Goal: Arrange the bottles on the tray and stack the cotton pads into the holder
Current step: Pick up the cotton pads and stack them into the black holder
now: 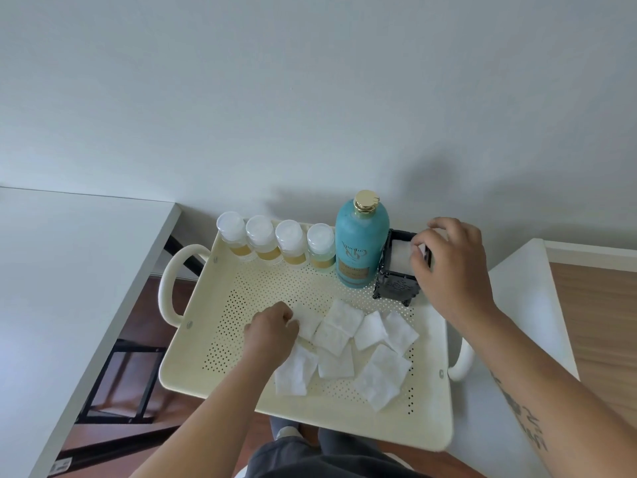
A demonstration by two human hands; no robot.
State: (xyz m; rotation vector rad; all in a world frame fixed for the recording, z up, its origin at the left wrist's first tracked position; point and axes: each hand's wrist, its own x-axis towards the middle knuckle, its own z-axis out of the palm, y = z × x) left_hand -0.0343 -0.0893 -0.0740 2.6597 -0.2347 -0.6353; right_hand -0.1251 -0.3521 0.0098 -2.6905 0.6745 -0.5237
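A cream perforated tray (241, 298) carries several small clear bottles with white caps (262, 243) in a row along its far edge. Beside them stands a tall teal bottle with a gold cap (360, 243). A black square holder (396, 281) stands at the far right corner with white pads inside. My right hand (448, 263) is at the holder's top, fingers pinching a cotton pad (401, 251) there. Several white cotton pads (339, 334) lie loose in the tray's middle. My left hand (272, 331) pinches the edge of one loose pad (306, 320).
The tray has looped handles at left (169, 284) and right (463, 363). A white table (69, 270) is to the left, a white surface (527, 305) to the right, and a plain wall behind. Wooden floor and my legs show below.
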